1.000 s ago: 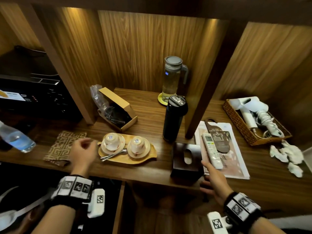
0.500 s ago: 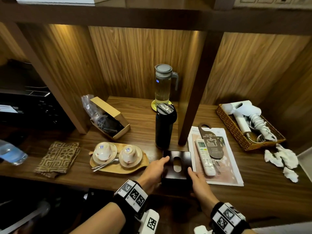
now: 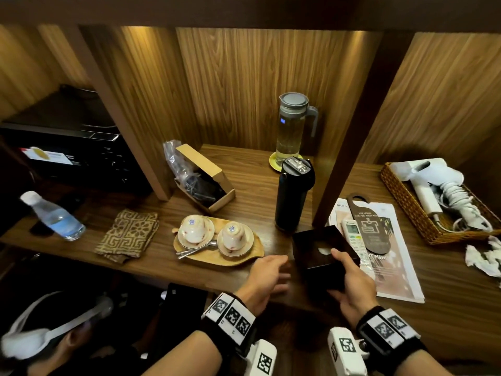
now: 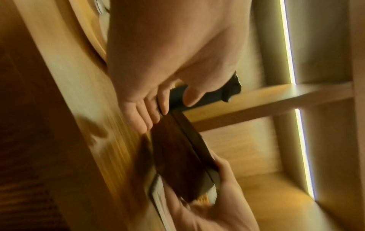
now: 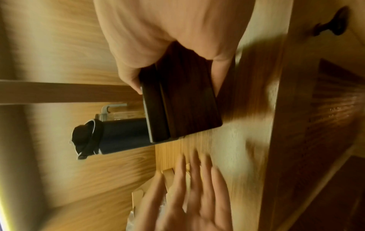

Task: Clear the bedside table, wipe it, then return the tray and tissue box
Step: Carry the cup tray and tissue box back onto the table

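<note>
My right hand (image 3: 343, 271) grips the dark wooden tissue box (image 3: 317, 246) near the table's front edge, thumb on top beside the oval slot. The box is tilted and raised off the wood. My left hand (image 3: 272, 270) hovers just left of it, fingers straight, holding nothing. The wooden tray (image 3: 256, 257) with two upturned cups on saucers and spoons lies to the left. In the right wrist view the tissue box (image 5: 183, 100) is clamped between thumb and fingers, and the blurred left hand (image 5: 193, 187) is apart from it. In the left wrist view the tissue box (image 4: 177, 164) stands beyond my fingers (image 4: 142, 115).
A black flask (image 3: 291, 196) stands right behind the box, with a glass jug (image 3: 291, 131) further back. A remote (image 3: 352, 232), door hanger and menu lie to the right, next to a wicker basket (image 3: 401, 202) and crumpled tissues (image 3: 485, 256). A folded cloth (image 3: 130, 234), water bottle (image 3: 54, 217) and cardboard box (image 3: 206, 175) are on the left.
Both hands were at the tissue box's sides half a second ago. Now the right hand alone holds it, lifted and tilted, and the left hand has come off it to the left.
</note>
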`<state>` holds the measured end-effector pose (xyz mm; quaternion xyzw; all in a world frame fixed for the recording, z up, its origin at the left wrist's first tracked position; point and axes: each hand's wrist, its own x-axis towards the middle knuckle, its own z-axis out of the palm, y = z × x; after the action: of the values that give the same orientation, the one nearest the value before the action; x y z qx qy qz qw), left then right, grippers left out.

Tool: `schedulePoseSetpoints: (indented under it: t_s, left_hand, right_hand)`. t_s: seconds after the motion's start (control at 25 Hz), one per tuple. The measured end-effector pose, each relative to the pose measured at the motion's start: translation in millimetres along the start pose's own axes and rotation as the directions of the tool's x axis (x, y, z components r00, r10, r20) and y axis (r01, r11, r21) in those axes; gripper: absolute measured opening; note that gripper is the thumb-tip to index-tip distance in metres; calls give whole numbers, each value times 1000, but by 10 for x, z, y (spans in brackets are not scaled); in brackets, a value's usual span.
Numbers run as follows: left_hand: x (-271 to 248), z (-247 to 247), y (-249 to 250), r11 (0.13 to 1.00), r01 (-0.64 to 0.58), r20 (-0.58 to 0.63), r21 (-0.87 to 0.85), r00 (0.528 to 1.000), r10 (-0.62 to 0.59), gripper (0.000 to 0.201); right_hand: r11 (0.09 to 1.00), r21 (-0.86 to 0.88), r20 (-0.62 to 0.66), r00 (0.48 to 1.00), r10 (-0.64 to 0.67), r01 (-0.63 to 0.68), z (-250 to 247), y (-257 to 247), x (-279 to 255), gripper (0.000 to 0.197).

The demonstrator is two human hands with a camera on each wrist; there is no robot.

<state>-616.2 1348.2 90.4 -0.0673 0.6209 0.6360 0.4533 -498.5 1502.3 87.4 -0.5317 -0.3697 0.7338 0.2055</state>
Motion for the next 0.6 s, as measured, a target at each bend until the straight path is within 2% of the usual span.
schedulePoseSetpoints:
  t_s: [0.08, 0.16, 0.2, 0.24, 0.28, 0.4, 0.52, 0.6]
  left_hand:
    - [84, -380, 31, 997, 25, -232, -71, 972, -41, 14]
    - [174, -811, 58, 987, 7, -479, -161, 874, -84, 12]
    - [226, -1006, 65, 981, -12, -566, -193, 818, -101, 13]
    - [269, -1161, 69, 975, -34, -625, -220, 772, -114, 16]
    - [339, -1277, 61, 971, -45, -654, -236, 746, -124, 19]
    - [499, -1396, 100, 973, -49, -650, -224, 751, -112, 28]
    - [545, -1344, 161, 970, -16, -578, -243, 805, -131, 38]
    - [579, -1358, 166, 967, -1, -557, -253, 818, -145, 39]
  right_hand:
    - [999, 38, 84, 996, 20, -23, -66, -41, 17, 49]
    - [996, 77, 165, 985, 41, -54, -154, -83, 12, 37]
    - [993, 95, 216, 975, 48, -70, -187, -112, -25, 29]
    - [990, 117, 255, 965, 52, -84, -225, -127, -65, 22]
    - [987, 130, 281, 958, 58, -98, -261, -146, -106, 18]
    - [980, 162, 336, 940, 56, -116, -383, -155, -145, 23]
    - [982, 148, 362, 930, 58, -119, -492, -179, -154, 48]
    - [982, 146, 354, 933, 59, -118, -549, -202, -186, 52]
